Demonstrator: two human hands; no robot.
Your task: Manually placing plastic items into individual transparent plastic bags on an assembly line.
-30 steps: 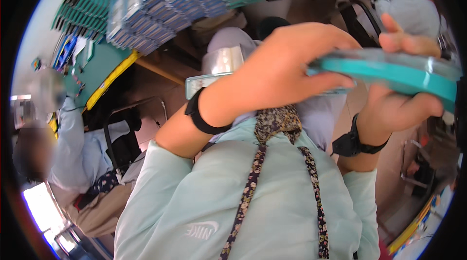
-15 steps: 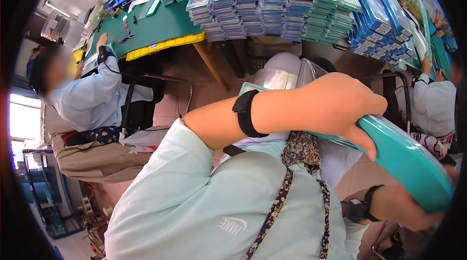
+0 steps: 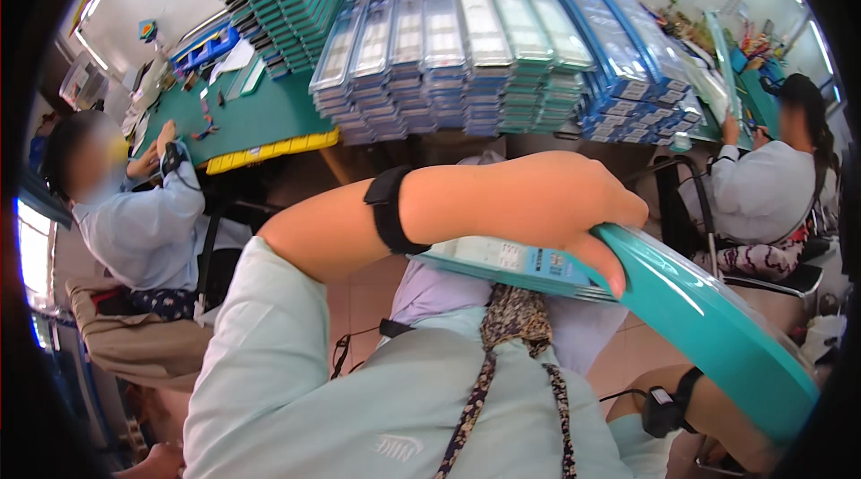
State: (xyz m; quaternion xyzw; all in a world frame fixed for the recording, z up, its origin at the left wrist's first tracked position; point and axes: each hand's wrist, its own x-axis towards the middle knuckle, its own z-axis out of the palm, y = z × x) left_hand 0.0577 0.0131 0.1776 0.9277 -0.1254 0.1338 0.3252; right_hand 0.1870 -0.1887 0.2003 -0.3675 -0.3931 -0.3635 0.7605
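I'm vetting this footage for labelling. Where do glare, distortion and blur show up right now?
Head view: a white glare streak runs along the teal case in the left hand; head view: the window at far left is washed out; head view: the left co-worker's head is blurred; head view: fisheye bending, with black corners.

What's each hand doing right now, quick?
Left hand: closed, holding one end of a teal case.
Right hand: by the other end, fingers hidden; grip cannot be told.

Long teal case point(image 3: 704, 325), clear cover, slanting down rightward
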